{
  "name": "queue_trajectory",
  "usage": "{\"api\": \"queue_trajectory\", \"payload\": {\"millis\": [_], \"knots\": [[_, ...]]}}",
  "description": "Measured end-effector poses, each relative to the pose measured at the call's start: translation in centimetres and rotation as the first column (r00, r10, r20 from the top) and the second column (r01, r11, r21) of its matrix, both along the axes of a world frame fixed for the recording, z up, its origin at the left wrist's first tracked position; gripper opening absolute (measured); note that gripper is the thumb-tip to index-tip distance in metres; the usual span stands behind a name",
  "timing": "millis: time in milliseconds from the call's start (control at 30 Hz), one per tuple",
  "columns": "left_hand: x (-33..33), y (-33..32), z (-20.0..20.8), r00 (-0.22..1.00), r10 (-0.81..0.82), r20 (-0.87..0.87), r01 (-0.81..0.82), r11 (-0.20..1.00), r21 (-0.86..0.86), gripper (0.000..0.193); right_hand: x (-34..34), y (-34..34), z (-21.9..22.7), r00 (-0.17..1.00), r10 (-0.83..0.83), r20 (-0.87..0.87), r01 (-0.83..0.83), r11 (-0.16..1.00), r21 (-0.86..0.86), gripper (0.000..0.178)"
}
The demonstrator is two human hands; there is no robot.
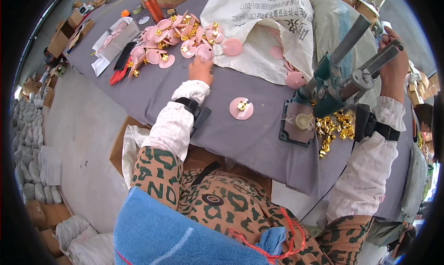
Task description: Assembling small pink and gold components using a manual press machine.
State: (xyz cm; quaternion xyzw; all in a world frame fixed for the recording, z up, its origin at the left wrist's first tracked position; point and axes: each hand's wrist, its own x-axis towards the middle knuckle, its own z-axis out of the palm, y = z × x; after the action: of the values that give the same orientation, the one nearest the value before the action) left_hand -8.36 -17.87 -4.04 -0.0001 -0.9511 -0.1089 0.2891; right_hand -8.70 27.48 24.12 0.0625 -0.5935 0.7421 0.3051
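My left hand (201, 73) reaches to the near edge of a heap of pink discs (152, 36), many with gold foil bows on them. Its fingers are blurred over one pink disc (204, 52), and I cannot make out whether they grip it. Up at the right, my right hand (393, 64) is closed around the lever of a green hand press (329, 82), behind its spring. A round pale die (303, 121) sits on the press base. One pink disc with a gold bow (241, 108) lies by itself on the grey cloth, left of the press.
Loose gold bows (330, 131) lie beside the press base. A white woven sack (259, 15) spills pink discs behind it. At the left are a white box (113, 41), a black phone (125, 56), red-handled pliers (119, 75) and an orange can (153, 8).
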Motion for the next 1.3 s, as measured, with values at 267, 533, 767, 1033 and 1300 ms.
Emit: {"api": "queue_trajectory", "payload": {"millis": [267,533,767,1033,1300], "knots": [[4.4,10.2,5.7,0.730,-0.683,0.022,0.110,0.149,0.983,0.032,-3.5,8.0,-1.2,0.964,0.266,-0.014,-0.262,0.955,0.137,0.025],[10.6,23.1,1.4,0.630,-0.770,0.096,0.312,0.365,0.877,0.024,-5.6,5.4,-2.5,0.913,0.405,-0.055,-0.409,0.907,-0.105,0.014],[10.2,26.4,1.0,0.732,-0.682,-0.014,0.566,0.596,0.570,0.032,-5.3,10.3,-2.4,0.883,0.466,-0.056,-0.469,0.868,-0.161,0.012],[11.5,20.9,3.1,0.747,-0.664,0.026,0.527,0.616,0.585,0.043,18.5,-2.1,-10.1,0.768,-0.122,-0.629,0.474,0.769,0.429,0.019],[9.8,25.9,2.2,0.644,-0.758,0.104,0.471,0.501,0.726,0.045,26.3,-2.4,-20.1,0.984,-0.098,-0.148,0.169,0.772,0.612,0.023]]}}
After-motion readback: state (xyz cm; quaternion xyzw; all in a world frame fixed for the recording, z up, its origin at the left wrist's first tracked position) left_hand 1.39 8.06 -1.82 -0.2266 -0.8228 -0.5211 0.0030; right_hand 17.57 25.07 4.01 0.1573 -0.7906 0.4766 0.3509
